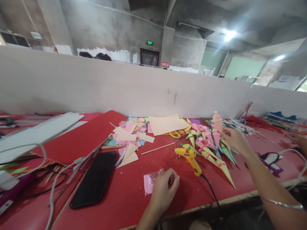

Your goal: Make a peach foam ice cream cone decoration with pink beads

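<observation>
My right hand [231, 138] is raised over the pile at the right, its fingers pinched on a peach paper cone [217, 125] with a pink top and a pink band. Below it lies a heap of finished-looking paper cones [208, 142] in yellow, pink and blue with pink and green trim. My left hand [165, 188] rests low over the red table, fingers curled together; what they hold, if anything, is hidden. Beside and partly behind that hand is a clear plastic packet of pink clay [149, 183]. Between both hands, a yellow glue gun [189, 157] lies on the table.
A black phone [94, 179], a thin wooden stick [157, 148], paper scraps [127, 135], a peach sheet [165, 124] and yellow-handled scissors [175, 134] lie about. Red card [79, 137] is at left. A white partition [120, 86] stands behind. Another person's hand [299, 139] shows far right.
</observation>
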Demonstrator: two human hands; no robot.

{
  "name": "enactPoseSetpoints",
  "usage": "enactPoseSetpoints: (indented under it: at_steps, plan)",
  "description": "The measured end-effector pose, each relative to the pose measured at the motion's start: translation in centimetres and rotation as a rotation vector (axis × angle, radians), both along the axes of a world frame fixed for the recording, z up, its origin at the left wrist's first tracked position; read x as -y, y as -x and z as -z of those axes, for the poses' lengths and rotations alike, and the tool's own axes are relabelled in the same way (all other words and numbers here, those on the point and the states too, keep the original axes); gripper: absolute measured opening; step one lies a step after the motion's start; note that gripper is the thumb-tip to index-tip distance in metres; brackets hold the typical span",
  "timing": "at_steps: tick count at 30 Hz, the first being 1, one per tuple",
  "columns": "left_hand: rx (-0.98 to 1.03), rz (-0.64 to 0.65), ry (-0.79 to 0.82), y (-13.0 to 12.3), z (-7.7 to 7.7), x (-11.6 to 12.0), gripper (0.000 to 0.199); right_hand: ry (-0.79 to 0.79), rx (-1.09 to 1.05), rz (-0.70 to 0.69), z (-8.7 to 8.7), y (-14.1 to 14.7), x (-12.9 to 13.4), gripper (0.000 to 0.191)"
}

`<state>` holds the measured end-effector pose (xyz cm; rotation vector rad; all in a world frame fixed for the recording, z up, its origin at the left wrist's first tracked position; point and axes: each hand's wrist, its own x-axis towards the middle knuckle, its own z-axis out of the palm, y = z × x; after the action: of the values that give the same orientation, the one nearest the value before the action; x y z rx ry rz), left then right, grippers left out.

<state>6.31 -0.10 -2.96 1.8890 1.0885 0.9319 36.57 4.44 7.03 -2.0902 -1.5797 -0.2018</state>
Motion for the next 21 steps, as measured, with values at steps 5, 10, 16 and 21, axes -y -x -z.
enactPoseSetpoints:
  at_steps: [5, 10, 16, 21]
  plan:
    - [-0.009, 0.016, -0.002, 0.0, 0.2, 0.0, 0.02, 0.187, 0.096, 0.033, -1.6, -2.3, -3.1, 0.025]
    - [-0.02, 0.025, -0.014, 0.1, 0.4, 0.0, 0.019, 0.365, 0.136, 0.116, 0.4, -4.3, -5.3, 0.021]
    - [-0.065, 0.033, -0.002, -0.1, 0.3, 0.1, 0.018, 0.411, 0.145, 0.106, 1.7, -5.2, -6.7, 0.028]
    - [-0.105, 0.063, -0.002, -0.3, 0.2, 0.3, 0.017, 0.258, 0.109, 0.043, 2.2, -5.1, -7.5, 0.027]
